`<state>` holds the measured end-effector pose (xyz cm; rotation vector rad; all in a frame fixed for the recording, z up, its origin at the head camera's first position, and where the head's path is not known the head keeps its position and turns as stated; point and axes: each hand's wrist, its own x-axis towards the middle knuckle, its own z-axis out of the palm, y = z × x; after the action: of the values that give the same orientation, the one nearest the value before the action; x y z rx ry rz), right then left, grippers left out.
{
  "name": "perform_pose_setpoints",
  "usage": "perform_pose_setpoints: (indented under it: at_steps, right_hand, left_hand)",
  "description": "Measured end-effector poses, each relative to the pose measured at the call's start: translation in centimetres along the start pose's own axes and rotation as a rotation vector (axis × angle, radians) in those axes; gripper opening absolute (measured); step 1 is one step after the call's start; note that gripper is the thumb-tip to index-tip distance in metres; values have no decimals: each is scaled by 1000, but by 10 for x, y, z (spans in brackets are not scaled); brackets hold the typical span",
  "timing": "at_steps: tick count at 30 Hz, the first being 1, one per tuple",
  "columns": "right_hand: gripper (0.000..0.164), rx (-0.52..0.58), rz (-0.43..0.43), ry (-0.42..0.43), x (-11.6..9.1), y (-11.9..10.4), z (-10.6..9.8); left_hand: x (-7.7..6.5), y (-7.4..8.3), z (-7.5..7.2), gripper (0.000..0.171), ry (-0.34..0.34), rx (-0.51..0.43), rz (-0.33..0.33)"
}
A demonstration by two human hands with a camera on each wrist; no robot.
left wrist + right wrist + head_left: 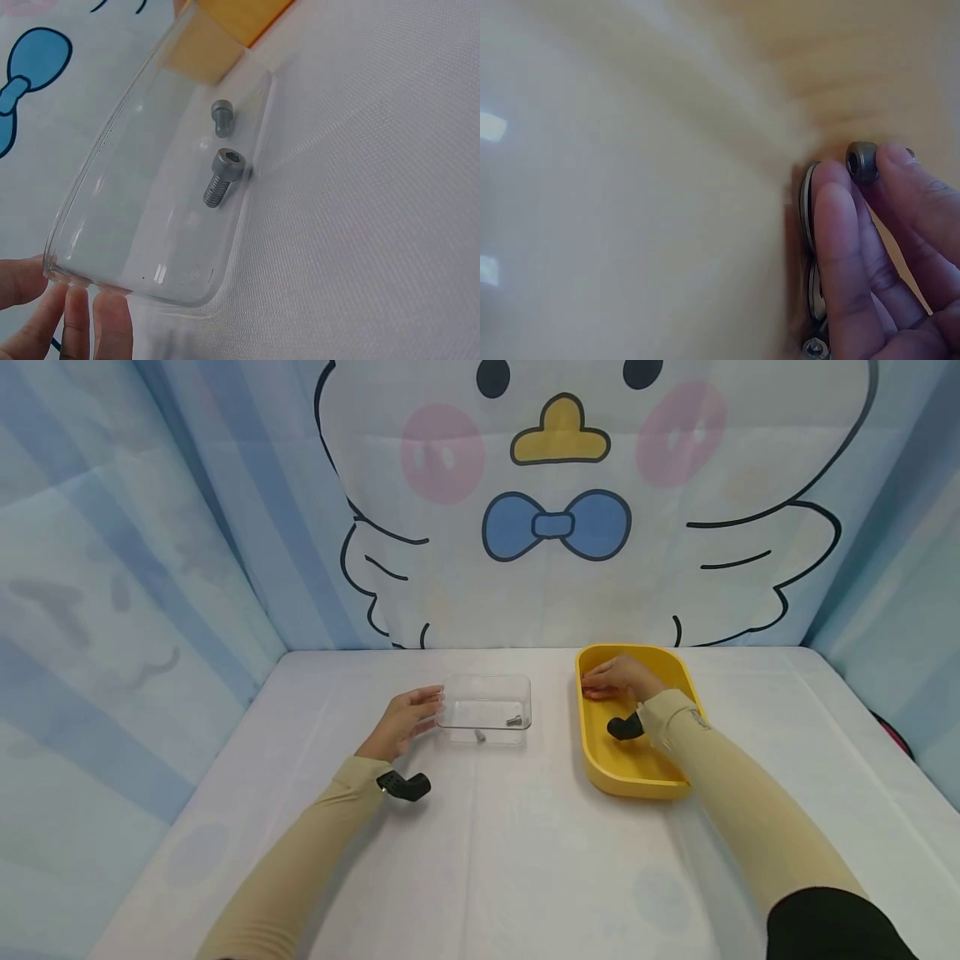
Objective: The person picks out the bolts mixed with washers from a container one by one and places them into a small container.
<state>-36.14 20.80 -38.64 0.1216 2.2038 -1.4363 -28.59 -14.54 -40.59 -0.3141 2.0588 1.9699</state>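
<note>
My left hand rests its fingertips on the left end wall of a clear plastic box. Two socket head screws lie inside it: a nearer screw and a farther screw. Inside the yellow tray, by its left wall, is my right hand. Thumb and a finger pinch a socket head screw; its shank is mostly hidden by the thumb. Against the tray wall beside those fingers stand round metal washers. Another small socket head screw shows at the lower edge.
A white cloth covers the table. The tray stands to the right of the box, with a gap between them. Behind the table hangs a printed curtain, and curtains also hang at both sides.
</note>
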Motion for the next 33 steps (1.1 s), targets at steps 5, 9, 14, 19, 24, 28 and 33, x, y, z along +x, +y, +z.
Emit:
perform_pose_setpoints:
  at_steps: [5,9,14,19,24,28,33]
  right_hand:
    - [38,-12,-13,19,-1,0,2]
    - [39,-20,-39,14,-4,-1,3]
    - [39,-31,-57,11,-5,0,4]
    - [38,-34,-88,18,-6,1,5]
    - [40,-18,-108,5,-8,2,2]
    - [40,50,-112,-45,-12,0,-3]
    - [19,150,-114,-103,-18,-3,-9]
  left_hand:
    - [-2,1,1,46,4,-1,0]
    - [-2,1,2,45,12,0,-3]
    - [0,0,2,45,17,-2,-3]
    - [0,0,2,45,11,2,9]
    - [-1,0,2,45,8,1,10]
    - [-1,0,2,45,12,-4,8]
    - [-1,0,2,46,13,-10,6]
